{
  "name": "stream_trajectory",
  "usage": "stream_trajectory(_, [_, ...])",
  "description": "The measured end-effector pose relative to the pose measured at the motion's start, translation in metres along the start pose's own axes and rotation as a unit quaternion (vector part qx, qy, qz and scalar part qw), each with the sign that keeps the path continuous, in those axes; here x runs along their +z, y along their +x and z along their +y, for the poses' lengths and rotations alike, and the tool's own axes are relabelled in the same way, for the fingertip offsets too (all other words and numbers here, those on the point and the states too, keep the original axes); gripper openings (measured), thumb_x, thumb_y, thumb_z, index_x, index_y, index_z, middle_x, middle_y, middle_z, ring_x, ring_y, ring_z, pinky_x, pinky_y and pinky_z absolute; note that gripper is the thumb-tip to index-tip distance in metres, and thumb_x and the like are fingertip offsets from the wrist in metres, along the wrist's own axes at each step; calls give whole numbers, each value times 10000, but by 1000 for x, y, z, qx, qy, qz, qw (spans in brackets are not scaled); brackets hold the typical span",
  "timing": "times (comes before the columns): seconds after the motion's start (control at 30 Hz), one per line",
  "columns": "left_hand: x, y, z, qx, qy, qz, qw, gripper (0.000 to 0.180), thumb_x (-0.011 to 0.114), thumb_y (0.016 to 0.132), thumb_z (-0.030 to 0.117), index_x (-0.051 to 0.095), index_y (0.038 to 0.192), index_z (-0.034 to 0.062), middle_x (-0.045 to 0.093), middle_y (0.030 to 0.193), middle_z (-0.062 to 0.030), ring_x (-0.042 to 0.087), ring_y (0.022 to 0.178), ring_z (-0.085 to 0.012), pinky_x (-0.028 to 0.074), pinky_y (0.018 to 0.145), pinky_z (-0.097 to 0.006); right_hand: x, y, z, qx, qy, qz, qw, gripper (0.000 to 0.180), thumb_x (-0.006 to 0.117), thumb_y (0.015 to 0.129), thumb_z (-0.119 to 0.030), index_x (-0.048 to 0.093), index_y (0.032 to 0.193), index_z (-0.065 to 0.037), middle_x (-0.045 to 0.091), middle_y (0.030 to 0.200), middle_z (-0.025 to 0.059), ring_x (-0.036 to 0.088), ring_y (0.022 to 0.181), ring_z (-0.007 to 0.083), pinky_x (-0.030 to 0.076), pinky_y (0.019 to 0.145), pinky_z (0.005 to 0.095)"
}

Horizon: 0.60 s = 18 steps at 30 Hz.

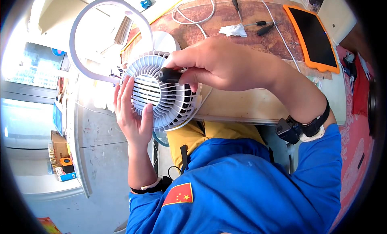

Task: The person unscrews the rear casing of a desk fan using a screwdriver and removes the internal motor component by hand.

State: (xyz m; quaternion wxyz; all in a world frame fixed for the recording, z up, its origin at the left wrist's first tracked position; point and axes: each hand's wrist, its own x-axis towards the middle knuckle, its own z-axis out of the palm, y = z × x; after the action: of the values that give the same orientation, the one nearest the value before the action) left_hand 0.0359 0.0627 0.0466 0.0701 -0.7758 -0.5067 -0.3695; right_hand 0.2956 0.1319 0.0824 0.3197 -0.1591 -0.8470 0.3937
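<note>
A white round fan (161, 109) with a slatted grille stands at the table's left front edge, its grille facing up toward me. My left hand (135, 109) steadies it from the left, fingers along the grille and thumb over its near side. My right hand (213, 64) reaches across from the right and is closed on a black rounded handle (168, 75). That handle is held against the grille's upper right part; its far end is hidden, so I cannot tell what tool it belongs to.
Behind the fan rises a white ring-shaped lamp (72, 44). Several dark-handled screwdrivers (266, 29) and a crumpled white tissue (234, 30) lie at the back of the table. White cables (191, 22) cross it. An orange-framed tablet (316, 38) lies on the right.
</note>
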Motion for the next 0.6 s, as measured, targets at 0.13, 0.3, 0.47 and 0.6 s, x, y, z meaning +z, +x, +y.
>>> stream_trajectory(0.13, [2, 1, -1, 2, -15, 3, 1000, 550, 612, 847, 339, 528, 1259, -16, 558, 1267, -174, 437, 1262, -345, 236, 1102, -462, 11, -2, 17, -70, -17, 77, 994, 187, 639, 818, -63, 619, 998, -16, 656, 775, 148, 660, 701, 257, 506, 657, 342])
stream_trajectory(0.3, [1, 3, 1, 7, 3, -5, 1000, 556, 615, 842, 346, 530, 1258, -13, 558, 1268, -179, 441, 1261, -337, 231, 1104, -461, 18, -5, 24, -120, -3, 150, 981, 210, 701, 773, -86, 623, 956, -21, 647, 757, 152, 657, 697, 275, 508, 656, 352])
stream_trajectory(0.47, [1, 4, 2, 6, -4, -3, 1000, 543, 624, 832, 326, 537, 1252, -8, 561, 1266, -177, 442, 1257, -340, 230, 1105, -452, 33, -4, 24, -140, -107, 261, 949, 239, 730, 764, -88, 504, 822, -38, 592, 713, 80, 615, 620, 190, 474, 529, 291])
stream_trajectory(0.6, [2, 8, 5, 8, -7, -8, 1000, 531, 647, 819, 289, 544, 1249, -5, 563, 1266, -170, 433, 1260, -336, 232, 1103, -442, 48, -5, 17, -88, -139, 321, 933, 276, 719, 764, -68, 448, 814, -54, 547, 684, 69, 580, 580, 184, 449, 493, 294])
